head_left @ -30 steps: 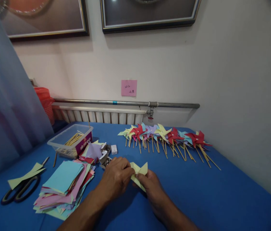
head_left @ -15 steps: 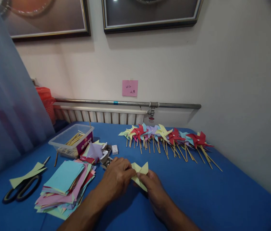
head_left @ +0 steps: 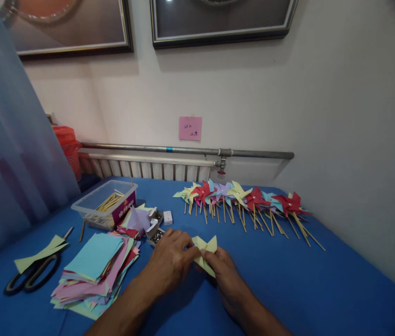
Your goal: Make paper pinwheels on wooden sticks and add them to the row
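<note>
A pale yellow paper pinwheel [head_left: 204, 262], its points folded toward the centre, is held between my two hands above the blue table. My left hand [head_left: 172, 255] pinches its left side, with thumb and fingertips near the middle. From the right, my right hand [head_left: 226, 273] grips it with the thumb pressed on the centre; the fingers behind the paper are hidden. Just beyond my left hand sit small open boxes of metal pushpins [head_left: 157, 235]. A small closed white box [head_left: 168, 218] stands beside them.
Finished pinwheels on sticks [head_left: 239, 193] lie in a row at the back right. At left are a stack of coloured paper [head_left: 94, 256], black-handled scissors [head_left: 41, 275] under yellow paper strips [head_left: 43, 254], and a plastic tub [head_left: 87, 203] holding sticks. A radiator [head_left: 148, 161] lines the wall.
Almost nothing differs. Both hands keep the yellow pinwheel in the same place, with only a slight shift of the fingers and of the whole view.
</note>
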### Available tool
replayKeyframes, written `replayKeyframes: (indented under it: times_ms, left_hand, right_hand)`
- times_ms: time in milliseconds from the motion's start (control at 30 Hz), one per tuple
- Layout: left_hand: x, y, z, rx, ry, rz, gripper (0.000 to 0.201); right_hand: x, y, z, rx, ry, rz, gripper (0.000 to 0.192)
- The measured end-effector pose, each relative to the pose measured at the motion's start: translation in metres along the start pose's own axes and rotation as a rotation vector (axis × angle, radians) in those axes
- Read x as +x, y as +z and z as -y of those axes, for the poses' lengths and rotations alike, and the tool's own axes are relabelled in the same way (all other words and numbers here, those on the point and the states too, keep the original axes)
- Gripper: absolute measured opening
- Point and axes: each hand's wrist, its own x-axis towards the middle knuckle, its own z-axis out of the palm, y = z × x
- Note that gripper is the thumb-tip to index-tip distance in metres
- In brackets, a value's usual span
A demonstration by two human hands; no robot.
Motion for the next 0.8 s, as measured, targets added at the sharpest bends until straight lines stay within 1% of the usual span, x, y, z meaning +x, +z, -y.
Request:
replayKeyframes:
  times_ms: [133,200,233,300,400,467,533,600,667,733,800]
  left_hand:
    - [-0.001,-0.002,-0.003,-0.072,-0.027,0.01,0.02]
    - [0.0,-0.005,-0.005,-0.16,-0.093,0.004,0.021]
    - [0.0,-0.007,-0.006,-0.217,-0.15,-0.006,0.022]
    - [0.003,-0.01,-0.005,-0.341,-0.313,-0.043,0.025]
    - [0.007,-0.013,0.0,-0.56,-0.653,-0.059,0.029]
    - [0.009,-0.01,0.002,-0.782,-0.887,-0.011,0.028]
    - [0.009,-0.002,0.002,-1.048,-1.045,0.045,0.028]
    - [0.007,0.007,0.0,-1.293,-1.1,0.053,0.03]
    - [0.006,0.017,-0.004,-1.453,-1.125,0.0,0.036]
    - [0.004,0.023,-0.006,-1.535,-1.134,-0.052,0.039]
    - [0.003,0.027,-0.007,-1.567,-1.138,-0.087,0.039]
  right_hand:
    - [0.004,-0.003,-0.006,-0.037,-0.001,-0.042,0.043]
    - [0.005,-0.004,-0.006,-0.054,-0.007,-0.06,0.044]
    - [0.006,-0.005,-0.006,-0.061,-0.011,-0.07,0.044]
    - [0.008,-0.006,-0.006,-0.068,-0.025,-0.089,0.047]
    - [0.012,-0.009,-0.01,-0.08,-0.063,-0.089,0.051]
    - [0.013,-0.011,-0.013,-0.105,-0.087,-0.074,0.052]
    - [0.013,-0.012,-0.015,-0.142,-0.099,-0.058,0.051]
    - [0.011,-0.011,-0.015,-0.165,-0.11,-0.035,0.05]
    - [0.009,-0.009,-0.012,-0.17,-0.122,-0.018,0.05]
    - [0.007,-0.006,-0.008,-0.174,-0.126,-0.017,0.049]
    - [0.005,-0.003,-0.004,-0.18,-0.118,-0.015,0.048]
